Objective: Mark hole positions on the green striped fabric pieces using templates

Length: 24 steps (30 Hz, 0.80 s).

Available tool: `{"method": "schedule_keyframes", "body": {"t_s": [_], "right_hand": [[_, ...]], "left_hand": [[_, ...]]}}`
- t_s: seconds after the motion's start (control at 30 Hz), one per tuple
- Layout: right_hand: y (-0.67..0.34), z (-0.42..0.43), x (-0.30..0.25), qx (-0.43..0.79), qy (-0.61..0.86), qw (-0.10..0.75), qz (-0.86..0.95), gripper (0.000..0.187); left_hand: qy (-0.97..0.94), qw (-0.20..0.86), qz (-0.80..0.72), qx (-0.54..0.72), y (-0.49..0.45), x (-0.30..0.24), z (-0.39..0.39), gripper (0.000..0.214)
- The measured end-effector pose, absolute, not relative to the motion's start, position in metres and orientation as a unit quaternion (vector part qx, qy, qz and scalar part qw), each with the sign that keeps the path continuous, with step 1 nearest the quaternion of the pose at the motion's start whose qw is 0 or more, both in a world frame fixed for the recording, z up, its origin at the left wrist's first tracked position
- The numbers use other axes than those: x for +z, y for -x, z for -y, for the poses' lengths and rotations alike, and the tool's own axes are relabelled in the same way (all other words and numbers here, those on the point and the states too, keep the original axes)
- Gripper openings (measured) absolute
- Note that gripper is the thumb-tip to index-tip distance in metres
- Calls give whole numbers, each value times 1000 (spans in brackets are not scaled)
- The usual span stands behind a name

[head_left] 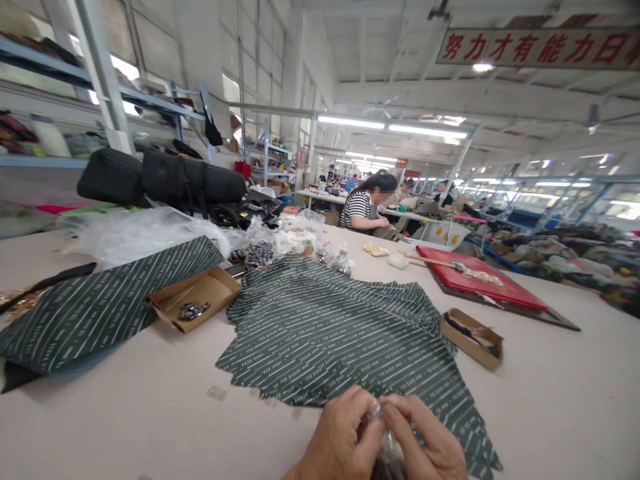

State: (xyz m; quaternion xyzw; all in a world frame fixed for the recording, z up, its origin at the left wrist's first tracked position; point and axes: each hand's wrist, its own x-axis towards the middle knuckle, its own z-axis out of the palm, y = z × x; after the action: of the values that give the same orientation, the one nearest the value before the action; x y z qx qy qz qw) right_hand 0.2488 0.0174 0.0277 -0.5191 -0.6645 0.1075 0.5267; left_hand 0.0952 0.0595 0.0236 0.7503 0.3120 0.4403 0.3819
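Low in the view, my left hand [345, 437] and my right hand [425, 437] meet, fingers pinched on the top of a clear plastic bag [390, 450]. Something dark shows through the bag's lower part, too blurred to name. Just beyond my hands, a stack of dark green printed fabric pieces [345, 333] with pale diagonal lines and lettering spreads over the table [165, 413]. To its left stands an open cardboard box [220, 293] with small shiny metal parts [194, 310]. On the right sits a smaller cardboard box [473, 340] with dark strips inside.
More green printed fabric [100, 307] lies curled at the left. Behind it are crumpled clear plastic [150, 233] and black bags [170, 180]. A red board [480, 277] rests at the right, near a small bag of gold parts [376, 250]. Farther back, a person in a striped shirt [357, 210] sits bent forward.
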Motion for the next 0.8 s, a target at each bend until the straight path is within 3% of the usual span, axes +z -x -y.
{"method": "schedule_keyframes", "body": {"t_s": [0.17, 0.37, 0.53, 0.67, 0.8], "right_hand": [[-234, -20, 20, 306, 580, 621, 430, 33], [-239, -27, 32, 374, 530, 691, 320, 34], [-242, -24, 32, 402, 494, 685, 355, 28], [-240, -22, 34, 445, 469, 652, 397, 40], [-234, -18, 39, 427, 496, 578, 487, 20]], "left_hand": [[-761, 387, -314, 414, -95, 32, -51, 24], [-736, 441, -333, 393, -95, 38, -43, 27], [-706, 425, -379, 420, -95, 32, -43, 18], [-711, 372, -401, 442, -92, 31, -48, 17], [-733, 321, -385, 460, -88, 29, -54, 18]]}}
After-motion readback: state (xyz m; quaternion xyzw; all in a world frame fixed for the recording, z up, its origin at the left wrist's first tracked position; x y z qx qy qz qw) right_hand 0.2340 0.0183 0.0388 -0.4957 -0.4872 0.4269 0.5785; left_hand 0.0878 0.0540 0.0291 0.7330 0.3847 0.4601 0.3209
